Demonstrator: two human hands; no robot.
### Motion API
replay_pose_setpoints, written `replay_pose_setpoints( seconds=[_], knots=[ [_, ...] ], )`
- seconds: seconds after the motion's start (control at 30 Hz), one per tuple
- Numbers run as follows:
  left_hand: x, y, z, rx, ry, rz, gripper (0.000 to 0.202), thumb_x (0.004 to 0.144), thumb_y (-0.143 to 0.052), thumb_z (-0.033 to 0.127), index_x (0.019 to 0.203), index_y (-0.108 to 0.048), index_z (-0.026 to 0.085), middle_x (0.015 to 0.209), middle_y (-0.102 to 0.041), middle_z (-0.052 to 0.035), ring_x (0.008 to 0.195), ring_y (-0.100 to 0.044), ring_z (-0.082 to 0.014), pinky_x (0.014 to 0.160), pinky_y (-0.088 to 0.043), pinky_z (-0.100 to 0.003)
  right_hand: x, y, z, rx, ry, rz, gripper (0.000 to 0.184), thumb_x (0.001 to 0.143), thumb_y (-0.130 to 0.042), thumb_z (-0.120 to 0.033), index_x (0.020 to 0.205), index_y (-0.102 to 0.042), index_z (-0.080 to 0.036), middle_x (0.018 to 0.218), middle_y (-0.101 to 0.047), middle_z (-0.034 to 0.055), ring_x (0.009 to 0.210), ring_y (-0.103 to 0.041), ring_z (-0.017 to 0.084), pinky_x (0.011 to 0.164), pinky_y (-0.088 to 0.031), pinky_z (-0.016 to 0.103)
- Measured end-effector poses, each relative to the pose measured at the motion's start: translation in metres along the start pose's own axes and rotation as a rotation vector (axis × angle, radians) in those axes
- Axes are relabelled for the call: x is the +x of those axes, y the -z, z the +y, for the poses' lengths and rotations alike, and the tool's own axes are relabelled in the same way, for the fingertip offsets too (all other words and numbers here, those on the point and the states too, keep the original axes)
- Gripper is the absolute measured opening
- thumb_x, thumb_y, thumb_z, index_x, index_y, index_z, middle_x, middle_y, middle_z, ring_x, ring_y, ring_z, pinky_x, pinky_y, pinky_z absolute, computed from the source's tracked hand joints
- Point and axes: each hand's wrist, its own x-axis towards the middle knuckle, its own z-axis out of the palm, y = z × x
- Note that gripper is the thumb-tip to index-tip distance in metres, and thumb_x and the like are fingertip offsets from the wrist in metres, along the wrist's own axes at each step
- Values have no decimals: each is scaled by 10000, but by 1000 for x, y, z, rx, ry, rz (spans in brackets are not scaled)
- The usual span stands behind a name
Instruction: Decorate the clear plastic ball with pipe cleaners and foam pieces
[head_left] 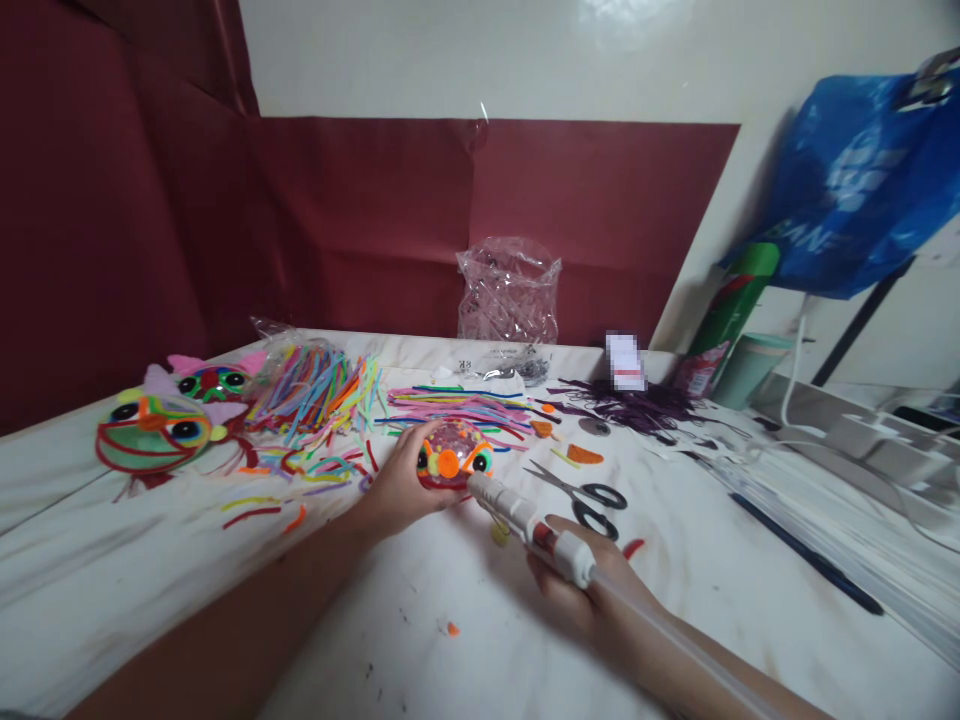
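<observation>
My left hand (401, 480) grips a clear rounded craft animal head (454, 450) from its left side. The head carries green-rimmed eyes, an orange round nose and a red strip along its bottom edge. In my right hand (577, 580) is a white hot glue gun (525, 520), its nozzle up against the head's lower right, by one eye; whether it touches I cannot tell. A clear glue stick (660, 625) trails from the gun's back end. Just beyond the gun lie black-handled scissors (577, 495), blades pointing left.
Two decorated heads, one green-mouthed (150, 440) and one pink-eared (214, 380), stand at the left. Colourful pipe cleaners (307, 395) and purple strands (637, 405) lie at the back. Clear glue sticks (825, 530), a dark pen (806, 555) and a power strip (870, 450) occupy the right.
</observation>
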Motion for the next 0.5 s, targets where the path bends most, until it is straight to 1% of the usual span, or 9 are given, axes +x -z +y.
replay_pose_setpoints(
  seconds=[0.1,0.2,0.3,0.33,0.37,0.43,0.5],
  knots=[
    [0,-1,0,-17,21,8,828,572,-772,392,1284,-378,245,1286,-462,-87,1182,-477,-276,984,-415,-408,-3,1,1,103,-117,38,124,783,-467,-268,693,-517,-200,614,-554,5,562,-543,149,509,-429,232],
    [1,-2,-2,-41,32,17,808,578,-774,335,1276,-379,239,1285,-471,-86,1181,-481,-266,979,-422,-409,-7,7,3,200,-248,32,245,827,-449,-368,818,-612,-186,679,-603,28,602,-568,165,494,-443,238],
    [1,-2,-2,-72,34,11,788,584,-769,296,1268,-382,238,1286,-481,-84,1183,-484,-261,972,-431,-407,-8,17,7,286,-297,12,322,863,-425,-415,927,-633,-177,789,-644,55,667,-594,175,531,-468,253],
    [1,-1,-2,-81,37,9,783,588,-767,295,1267,-381,238,1286,-482,-85,1183,-486,-260,969,-433,-406,-8,21,10,304,-298,29,334,869,-424,-422,954,-631,-175,821,-653,64,684,-600,178,549,-475,261],
    [1,-1,-1,-88,42,6,780,592,-764,300,1267,-379,238,1285,-484,-85,1180,-489,-258,968,-435,-404,-8,27,13,308,-297,60,344,872,-424,-428,978,-628,-172,839,-660,71,687,-604,180,558,-479,268],
    [0,0,1,-94,63,6,778,595,-763,324,1265,-378,236,1278,-492,-84,1174,-494,-255,967,-435,-401,-7,41,26,253,-289,132,357,869,-420,-434,998,-624,-171,839,-667,80,649,-603,182,529,-471,273],
    [0,1,5,-82,94,16,781,584,-767,351,1257,-388,234,1271,-498,-83,1175,-490,-259,972,-428,-404,-8,59,47,78,-292,219,352,861,-411,-429,1001,-614,-178,846,-669,93,613,-599,190,490,-452,278]
  ],
)
